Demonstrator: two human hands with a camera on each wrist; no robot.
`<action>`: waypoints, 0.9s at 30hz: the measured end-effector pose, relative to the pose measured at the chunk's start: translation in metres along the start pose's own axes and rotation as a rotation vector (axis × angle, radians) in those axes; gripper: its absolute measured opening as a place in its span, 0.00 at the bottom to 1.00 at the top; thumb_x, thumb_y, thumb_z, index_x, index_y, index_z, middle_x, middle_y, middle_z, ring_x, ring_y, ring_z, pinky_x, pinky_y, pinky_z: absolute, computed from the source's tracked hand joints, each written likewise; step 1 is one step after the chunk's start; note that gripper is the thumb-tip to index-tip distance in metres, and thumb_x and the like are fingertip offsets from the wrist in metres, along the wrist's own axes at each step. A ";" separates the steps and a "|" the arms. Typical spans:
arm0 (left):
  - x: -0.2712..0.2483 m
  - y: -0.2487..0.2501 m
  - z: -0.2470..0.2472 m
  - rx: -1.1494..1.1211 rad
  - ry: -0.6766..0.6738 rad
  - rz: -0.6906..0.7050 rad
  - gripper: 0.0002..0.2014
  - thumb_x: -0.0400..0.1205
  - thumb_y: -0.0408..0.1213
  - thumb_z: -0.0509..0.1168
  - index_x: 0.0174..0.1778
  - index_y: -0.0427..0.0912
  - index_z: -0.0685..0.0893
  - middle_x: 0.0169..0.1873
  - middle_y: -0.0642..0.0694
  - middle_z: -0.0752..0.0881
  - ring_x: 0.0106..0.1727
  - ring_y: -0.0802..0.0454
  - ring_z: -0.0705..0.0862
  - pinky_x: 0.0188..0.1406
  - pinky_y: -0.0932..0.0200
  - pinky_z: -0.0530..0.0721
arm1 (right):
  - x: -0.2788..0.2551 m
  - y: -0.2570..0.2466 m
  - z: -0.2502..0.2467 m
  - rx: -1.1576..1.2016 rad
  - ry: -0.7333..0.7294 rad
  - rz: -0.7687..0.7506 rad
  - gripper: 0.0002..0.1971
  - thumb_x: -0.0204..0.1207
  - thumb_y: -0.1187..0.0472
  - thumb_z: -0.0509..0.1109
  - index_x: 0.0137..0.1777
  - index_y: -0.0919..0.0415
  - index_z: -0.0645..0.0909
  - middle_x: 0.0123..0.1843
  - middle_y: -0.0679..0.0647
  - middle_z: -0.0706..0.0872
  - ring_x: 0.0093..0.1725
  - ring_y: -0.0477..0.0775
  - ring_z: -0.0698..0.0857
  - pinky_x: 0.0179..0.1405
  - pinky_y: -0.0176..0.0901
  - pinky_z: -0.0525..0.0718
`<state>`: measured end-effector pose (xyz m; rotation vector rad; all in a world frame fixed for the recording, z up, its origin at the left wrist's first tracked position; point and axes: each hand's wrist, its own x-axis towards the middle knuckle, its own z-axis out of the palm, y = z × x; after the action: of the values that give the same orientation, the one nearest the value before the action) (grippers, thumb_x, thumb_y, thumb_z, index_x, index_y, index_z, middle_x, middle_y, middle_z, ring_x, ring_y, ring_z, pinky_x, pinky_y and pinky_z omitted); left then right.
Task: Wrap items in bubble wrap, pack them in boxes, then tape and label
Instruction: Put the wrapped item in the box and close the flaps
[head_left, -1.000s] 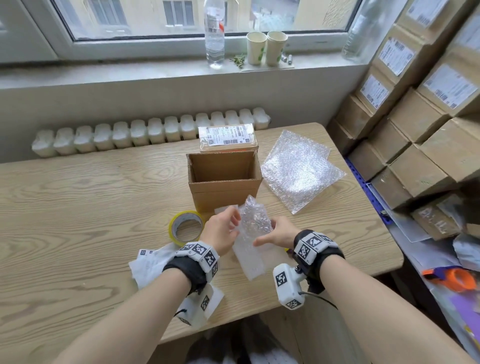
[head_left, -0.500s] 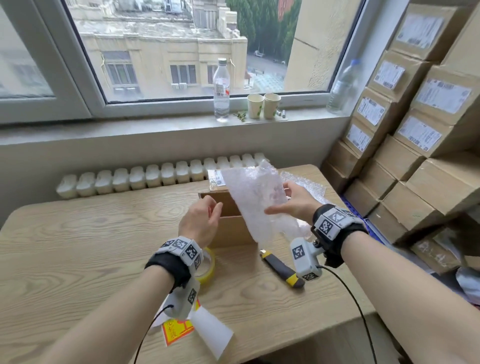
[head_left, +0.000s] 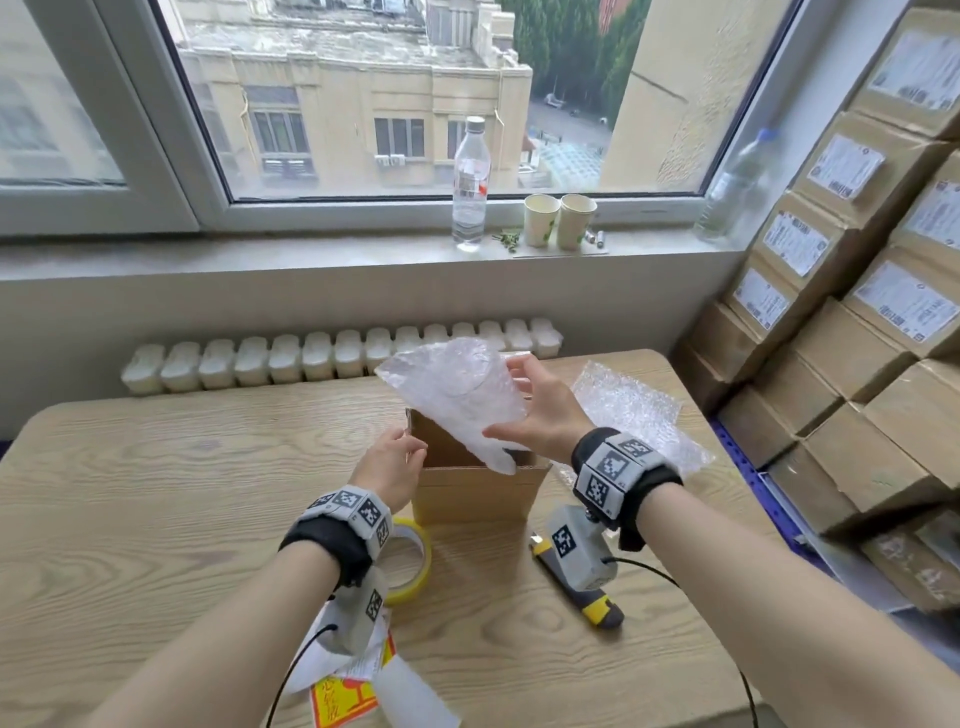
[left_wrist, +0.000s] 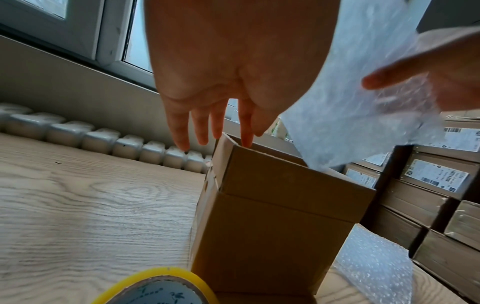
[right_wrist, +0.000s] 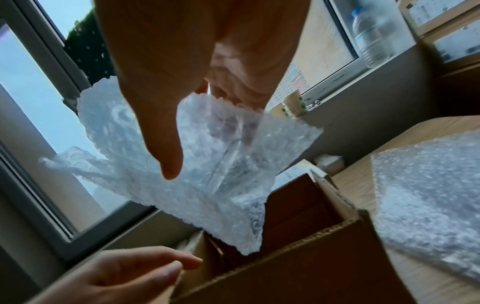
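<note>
Bubble-wrapped bundle (head_left: 457, 400) held tilted over open cardboard box (head_left: 478, 493) on table (head_left: 156, 493), right hand (head_left: 535, 415) grasping it; left hand (head_left: 389, 467) relaxed, fingertips (left_wrist: 246, 142) at box's left rim, holding nothing

Labels on the stacked boxes (head_left: 852, 374) stay illegible.

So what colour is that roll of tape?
Yellow. The roll of tape shows best in the head view.

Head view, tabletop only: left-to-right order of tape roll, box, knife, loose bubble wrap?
tape roll → cardboard box → utility knife → loose bubble wrap sheets
</note>
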<state>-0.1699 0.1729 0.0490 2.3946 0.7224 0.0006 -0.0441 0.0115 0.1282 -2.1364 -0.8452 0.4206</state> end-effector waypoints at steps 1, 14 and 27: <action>0.002 -0.002 0.001 0.006 -0.011 -0.005 0.15 0.86 0.39 0.56 0.67 0.42 0.81 0.69 0.47 0.76 0.73 0.48 0.72 0.71 0.58 0.65 | 0.001 -0.002 0.000 0.012 0.006 -0.023 0.38 0.59 0.60 0.85 0.67 0.55 0.70 0.64 0.51 0.80 0.63 0.47 0.78 0.58 0.35 0.76; 0.006 -0.013 0.010 -0.136 -0.031 -0.103 0.14 0.80 0.38 0.65 0.61 0.42 0.81 0.54 0.46 0.83 0.50 0.50 0.80 0.51 0.56 0.78 | -0.007 0.022 0.014 -0.356 -0.155 0.006 0.39 0.70 0.61 0.77 0.78 0.56 0.61 0.76 0.50 0.70 0.68 0.52 0.77 0.64 0.36 0.73; 0.001 -0.017 0.015 -0.064 -0.056 -0.025 0.29 0.81 0.37 0.63 0.80 0.42 0.65 0.78 0.46 0.68 0.78 0.50 0.66 0.78 0.52 0.64 | 0.008 0.044 0.059 -0.627 -0.289 0.057 0.14 0.77 0.64 0.68 0.60 0.59 0.71 0.58 0.55 0.82 0.51 0.59 0.83 0.48 0.51 0.82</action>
<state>-0.1743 0.1757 0.0270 2.3154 0.7158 -0.0534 -0.0515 0.0285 0.0560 -2.7202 -1.1997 0.5570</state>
